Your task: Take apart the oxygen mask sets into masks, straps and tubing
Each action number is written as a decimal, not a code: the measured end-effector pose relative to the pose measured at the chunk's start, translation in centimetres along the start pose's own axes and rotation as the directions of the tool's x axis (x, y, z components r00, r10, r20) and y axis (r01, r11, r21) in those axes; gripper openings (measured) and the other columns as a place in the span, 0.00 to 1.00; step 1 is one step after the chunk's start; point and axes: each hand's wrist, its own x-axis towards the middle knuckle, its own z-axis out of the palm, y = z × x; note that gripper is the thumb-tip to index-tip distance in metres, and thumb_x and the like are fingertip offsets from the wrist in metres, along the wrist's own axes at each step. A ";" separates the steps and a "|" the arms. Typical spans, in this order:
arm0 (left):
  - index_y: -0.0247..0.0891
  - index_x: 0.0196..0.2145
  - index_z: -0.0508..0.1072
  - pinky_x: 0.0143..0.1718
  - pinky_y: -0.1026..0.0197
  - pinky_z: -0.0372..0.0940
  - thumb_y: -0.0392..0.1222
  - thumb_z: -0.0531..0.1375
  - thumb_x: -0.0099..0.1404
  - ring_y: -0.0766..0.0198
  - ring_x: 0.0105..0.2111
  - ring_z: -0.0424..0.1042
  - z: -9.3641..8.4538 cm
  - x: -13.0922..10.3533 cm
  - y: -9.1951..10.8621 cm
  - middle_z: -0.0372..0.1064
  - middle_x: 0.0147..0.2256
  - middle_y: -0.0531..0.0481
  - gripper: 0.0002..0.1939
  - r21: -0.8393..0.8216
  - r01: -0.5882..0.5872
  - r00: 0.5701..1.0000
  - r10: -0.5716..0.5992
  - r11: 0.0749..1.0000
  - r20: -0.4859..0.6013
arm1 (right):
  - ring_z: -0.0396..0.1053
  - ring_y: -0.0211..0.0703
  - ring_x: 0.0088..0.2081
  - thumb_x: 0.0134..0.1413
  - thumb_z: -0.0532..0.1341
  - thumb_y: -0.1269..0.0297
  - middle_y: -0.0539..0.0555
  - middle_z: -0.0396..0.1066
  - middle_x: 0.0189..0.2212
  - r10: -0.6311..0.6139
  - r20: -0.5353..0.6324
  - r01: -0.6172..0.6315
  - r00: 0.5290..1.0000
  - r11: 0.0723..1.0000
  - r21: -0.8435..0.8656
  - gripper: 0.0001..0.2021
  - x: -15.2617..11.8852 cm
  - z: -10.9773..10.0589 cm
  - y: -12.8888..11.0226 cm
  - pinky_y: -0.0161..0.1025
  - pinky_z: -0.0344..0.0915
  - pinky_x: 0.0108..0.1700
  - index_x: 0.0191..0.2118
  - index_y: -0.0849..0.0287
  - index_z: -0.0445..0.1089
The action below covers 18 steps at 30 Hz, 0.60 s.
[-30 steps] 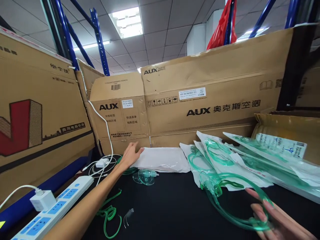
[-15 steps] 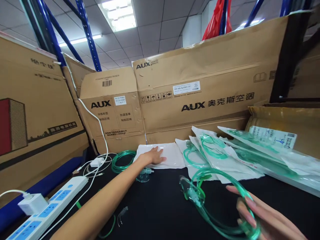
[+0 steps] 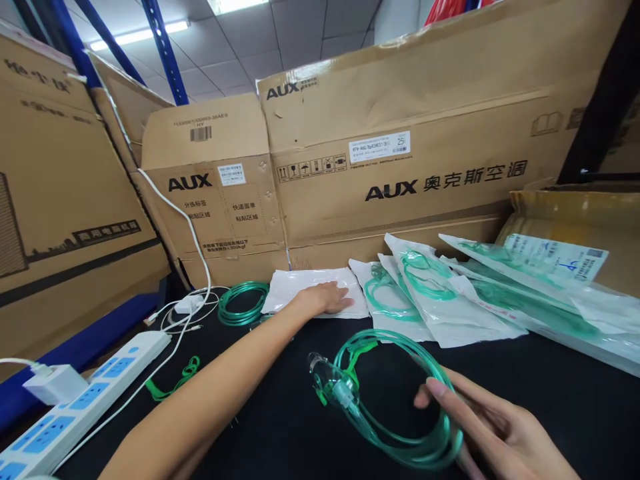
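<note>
My left hand [image 3: 327, 298] lies flat on a white pouch [image 3: 283, 291] at the back of the black table, fingers stretched out and apart. My right hand [image 3: 493, 423] pinches a coil of green tubing [image 3: 400, 455] between thumb and fingers at the front right. Joined to that coil is a clear oxygen mask [image 3: 327, 377] with a green strap [image 3: 354, 365], at the coil's left side. Another green tubing coil [image 3: 234, 303] rests left of the white pouch. A clear piece beside it is mostly hidden behind my left forearm.
Several pouches with green tubing [image 3: 420, 300] overlap at the back right, before an open carton [image 3: 530, 207]. Large cardboard boxes [image 3: 320, 200] wall off the back. A power strip [image 3: 120, 367], white cables [image 3: 197, 233] and a loose green strap [image 3: 173, 383] are on the left.
My right hand has carried the tubing coil and mask leftward. My left hand has slid slightly right on the white pouch. The camera view has tilted down.
</note>
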 end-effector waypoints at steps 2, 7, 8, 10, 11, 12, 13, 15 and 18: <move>0.39 0.60 0.69 0.64 0.34 0.53 0.51 0.62 0.71 0.44 0.64 0.60 -0.7 -0.5 0.5 0.60 0.65 0.39 0.24 -0.032 -0.003 1.000 0.002 0.999 -0.030 | 0.52 0.33 0.14 0.49 0.67 0.38 0.45 0.59 0.12 0.005 -0.072 -0.011 0.997 0.997 -0.077 0.31 0.3 -0.1 0.7 0.34 0.53 0.20 0.49 0.59 0.80; 0.37 0.61 0.72 0.67 0.46 0.51 0.51 0.61 0.70 0.42 0.64 0.61 -2.3 -5.6 2.3 0.63 0.65 0.39 0.26 -0.093 -0.174 0.957 0.147 0.980 -0.250 | 0.59 0.38 0.18 0.51 0.64 0.38 0.48 0.67 0.22 -0.298 -0.232 0.175 0.926 0.883 -0.436 0.36 0.8 -1.0 2.2 0.37 0.61 0.22 0.62 0.53 0.71; 0.40 0.60 0.74 0.66 0.51 0.53 0.51 0.59 0.72 0.46 0.63 0.64 -2.3 -7.2 2.8 0.67 0.63 0.43 0.23 -0.098 -0.223 0.938 0.186 0.970 -0.292 | 0.62 0.38 0.20 0.54 0.63 0.39 0.51 0.73 0.30 -0.420 -0.258 0.235 0.870 0.813 -0.533 0.33 0.7 -1.1 2.3 0.37 0.63 0.24 0.62 0.50 0.71; 0.43 0.56 0.76 0.61 0.54 0.59 0.51 0.55 0.75 0.50 0.58 0.70 -1.7 -10.5 3.8 0.74 0.56 0.46 0.19 -0.107 -0.281 0.911 0.230 0.954 -0.341 | 0.68 0.38 0.23 0.59 0.62 0.44 0.55 0.74 0.46 -0.624 -0.218 0.352 0.750 0.657 -0.667 0.26 0.5 -0.9 2.0 0.37 0.68 0.29 0.60 0.47 0.71; 0.44 0.54 0.78 0.57 0.54 0.62 0.51 0.55 0.75 0.51 0.53 0.74 -1.2 -12.1 4.2 0.77 0.52 0.47 0.18 -0.117 -0.303 0.906 0.248 0.946 -0.343 | 0.71 0.38 0.27 0.62 0.61 0.47 0.55 0.74 0.48 -0.693 -0.153 0.428 0.705 0.588 -0.687 0.22 0.3 -0.5 1.8 0.36 0.70 0.32 0.58 0.46 0.72; 0.43 0.53 0.79 0.55 0.54 0.64 0.51 0.56 0.74 0.51 0.50 0.75 -0.7 -13.7 4.6 0.78 0.50 0.46 0.17 -0.139 -0.332 0.904 0.273 0.933 -0.331 | 0.74 0.39 0.30 0.64 0.61 0.51 0.53 0.75 0.47 -0.736 -0.069 0.512 0.673 0.532 -0.675 0.17 0.1 0.0 1.6 0.34 0.71 0.34 0.54 0.46 0.74; 0.43 0.52 0.79 0.53 0.54 0.65 0.52 0.58 0.73 0.52 0.49 0.76 -0.2 -15.0 4.9 0.78 0.49 0.46 0.17 -0.151 -0.336 0.915 0.284 0.930 -0.288 | 0.76 0.40 0.33 0.64 0.61 0.54 0.52 0.76 0.43 -0.751 0.031 0.591 0.659 0.492 -0.640 0.13 -0.1 0.6 1.4 0.33 0.72 0.37 0.51 0.47 0.75; 0.43 0.49 0.80 0.52 0.57 0.65 0.50 0.57 0.75 0.56 0.47 0.76 0.6 -17.2 5.1 0.78 0.46 0.49 0.15 -0.176 -0.305 0.932 0.256 0.936 -0.256 | 0.78 0.41 0.38 0.63 0.64 0.61 0.50 0.77 0.37 -0.721 0.212 0.686 0.660 0.462 -0.562 0.07 -0.3 2.1 1.3 0.32 0.72 0.41 0.45 0.49 0.76; 0.45 0.49 0.79 0.52 0.60 0.64 0.51 0.56 0.76 0.60 0.48 0.75 1.1 -19.1 4.9 0.77 0.46 0.53 0.15 -0.205 -0.257 0.955 0.216 0.944 -0.203 | 0.77 0.40 0.36 0.60 0.66 0.69 0.48 0.75 0.34 -0.590 0.370 0.684 0.718 0.499 -0.532 0.03 -0.2 3.9 1.5 0.31 0.71 0.38 0.37 0.52 0.75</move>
